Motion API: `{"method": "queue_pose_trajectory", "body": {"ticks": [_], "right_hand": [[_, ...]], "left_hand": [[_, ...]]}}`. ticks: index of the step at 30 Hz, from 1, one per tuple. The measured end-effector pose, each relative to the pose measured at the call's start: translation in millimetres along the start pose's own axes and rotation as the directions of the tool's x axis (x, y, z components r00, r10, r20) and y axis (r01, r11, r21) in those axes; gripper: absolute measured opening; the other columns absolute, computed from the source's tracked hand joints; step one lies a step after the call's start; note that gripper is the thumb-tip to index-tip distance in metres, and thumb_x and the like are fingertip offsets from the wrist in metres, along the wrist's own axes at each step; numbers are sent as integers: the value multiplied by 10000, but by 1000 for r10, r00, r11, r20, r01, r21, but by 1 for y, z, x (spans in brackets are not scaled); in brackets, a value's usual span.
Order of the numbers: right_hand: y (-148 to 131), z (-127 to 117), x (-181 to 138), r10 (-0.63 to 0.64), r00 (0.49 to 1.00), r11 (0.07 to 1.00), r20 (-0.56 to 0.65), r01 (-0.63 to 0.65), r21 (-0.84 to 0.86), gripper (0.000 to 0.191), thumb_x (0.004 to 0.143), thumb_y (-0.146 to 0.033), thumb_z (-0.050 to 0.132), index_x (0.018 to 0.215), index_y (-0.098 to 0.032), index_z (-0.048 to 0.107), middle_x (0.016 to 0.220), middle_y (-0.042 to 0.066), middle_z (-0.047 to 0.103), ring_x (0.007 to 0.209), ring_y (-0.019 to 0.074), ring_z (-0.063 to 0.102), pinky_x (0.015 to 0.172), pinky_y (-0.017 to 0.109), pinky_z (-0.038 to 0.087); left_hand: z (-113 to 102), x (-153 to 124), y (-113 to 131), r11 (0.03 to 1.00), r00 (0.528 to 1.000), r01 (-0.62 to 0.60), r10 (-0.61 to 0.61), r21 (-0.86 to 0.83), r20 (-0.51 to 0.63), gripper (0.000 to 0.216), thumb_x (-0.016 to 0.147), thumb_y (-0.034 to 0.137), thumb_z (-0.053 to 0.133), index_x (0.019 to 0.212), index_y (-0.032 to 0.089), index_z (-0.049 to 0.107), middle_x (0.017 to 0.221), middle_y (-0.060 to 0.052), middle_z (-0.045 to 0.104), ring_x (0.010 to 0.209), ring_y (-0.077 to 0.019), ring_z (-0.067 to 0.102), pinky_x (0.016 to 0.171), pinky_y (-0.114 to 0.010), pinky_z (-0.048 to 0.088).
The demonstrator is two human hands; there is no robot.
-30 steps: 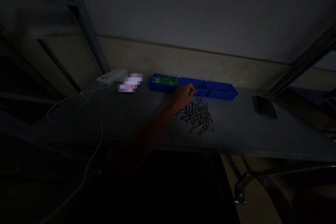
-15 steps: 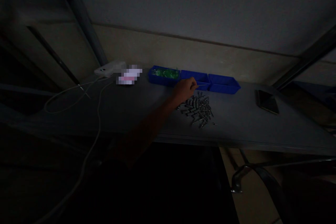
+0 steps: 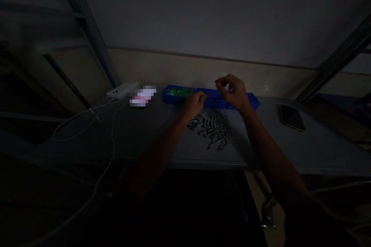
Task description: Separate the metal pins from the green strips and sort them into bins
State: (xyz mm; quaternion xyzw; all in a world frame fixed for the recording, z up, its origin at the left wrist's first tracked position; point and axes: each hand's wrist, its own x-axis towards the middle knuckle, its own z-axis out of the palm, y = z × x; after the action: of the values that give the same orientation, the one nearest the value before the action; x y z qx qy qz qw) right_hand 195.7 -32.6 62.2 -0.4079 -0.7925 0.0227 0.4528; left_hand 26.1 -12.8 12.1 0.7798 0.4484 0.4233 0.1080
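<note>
In the dim head view, my left hand (image 3: 194, 103) is closed in front of the blue bins, its fingertips pressed together. Whatever it may hold is too dark to make out. My right hand (image 3: 234, 92) is raised over the right part of the bins, thumb and fingertips in a pinch. Nothing I can name shows between them. Below both hands a loose pile of small metal pins or screws (image 3: 213, 128) lies on the grey table. The left blue bin (image 3: 171, 100) contains something green in clear wrapping; the right blue bin (image 3: 254, 101) is partly covered by my right hand.
A white box (image 3: 123, 89) with cables stands at the back left, beside a blurred-out bright item (image 3: 143, 95). To the right lies a dark phone (image 3: 291, 117). A white cable (image 3: 113, 142) runs over the table's front edge. A wall closes off the back.
My right hand has come into view over the bins. My left hand has drawn slightly left; the thin pin that stuck out of its fingers no longer shows. The camera has tilted a little.
</note>
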Motion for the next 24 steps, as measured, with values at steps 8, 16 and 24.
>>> {"method": "queue_pose_trajectory", "body": {"ticks": [8, 16, 24], "right_hand": [[17, 24, -27, 115, 993, 993, 37, -115, -3, 239, 785, -372, 535, 891, -172, 610, 711, 35, 596, 640, 157, 515, 641, 283, 398], [24, 22, -31, 172, 982, 984, 77, -175, 29, 278, 813, -441, 481, 765, -182, 570, 677, 35, 580, 592, 146, 475, 611, 279, 374], [18, 34, -34, 234, 971, 972, -42, -233, 18, 380, 830, -559, 415, 691, -212, 483, 610, 14, 505, 575, 145, 430, 589, 277, 338]], "left_hand": [[6, -2, -1, 999, 996, -46, 45, 19, 73, 242, 875, 235, 413, 791, 159, 626, 803, -51, 684, 761, -155, 615, 719, -252, 449], [11, -5, 2, 996, 992, -86, 86, -8, 88, 257, 887, 265, 403, 779, 159, 612, 795, -50, 681, 754, -153, 615, 701, -242, 441], [11, -7, 8, 993, 992, -107, 109, -39, 63, 161, 861, 277, 473, 864, 166, 590, 801, -36, 667, 749, -149, 607, 690, -236, 431]]}}
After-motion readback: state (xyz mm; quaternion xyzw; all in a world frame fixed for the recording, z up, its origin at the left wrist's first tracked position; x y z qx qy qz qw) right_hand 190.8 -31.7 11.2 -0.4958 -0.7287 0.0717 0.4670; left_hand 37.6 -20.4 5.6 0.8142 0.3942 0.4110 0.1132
